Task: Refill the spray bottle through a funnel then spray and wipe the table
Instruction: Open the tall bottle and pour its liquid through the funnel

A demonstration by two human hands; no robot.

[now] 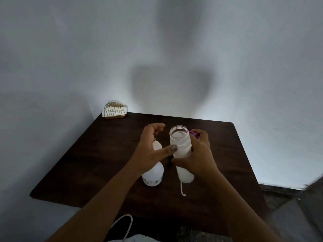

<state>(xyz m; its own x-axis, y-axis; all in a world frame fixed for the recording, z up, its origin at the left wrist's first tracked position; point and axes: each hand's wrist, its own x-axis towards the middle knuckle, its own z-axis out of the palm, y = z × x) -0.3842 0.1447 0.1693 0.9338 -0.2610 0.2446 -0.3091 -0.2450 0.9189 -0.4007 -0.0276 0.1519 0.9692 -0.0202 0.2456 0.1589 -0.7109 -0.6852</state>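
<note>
A translucent white bottle (pixel 180 143) with a wide, uncapped mouth is tilted above the dark wooden table (pixel 83 165). My right hand (pixel 199 156) is wrapped around its middle. A purple object (pixel 194 133) shows behind my right fingertips; I cannot tell what it is. A thin white cord (pixel 182 189) hangs from the bottle's lower end. My left hand (pixel 150 147) is spread open beside the bottle, and its thumb tip touches the bottle's side. Under my left hand stands a second white bottle (pixel 153 177) with small dots near its base; its top is mostly hidden. No funnel is visible.
A gold wire napkin holder (pixel 114 110) with white napkins sits at the table's far left corner against the wall. The table stands against a pale wall. A white cable (pixel 126 222) loops below the near table edge. Grey floor shows at the right.
</note>
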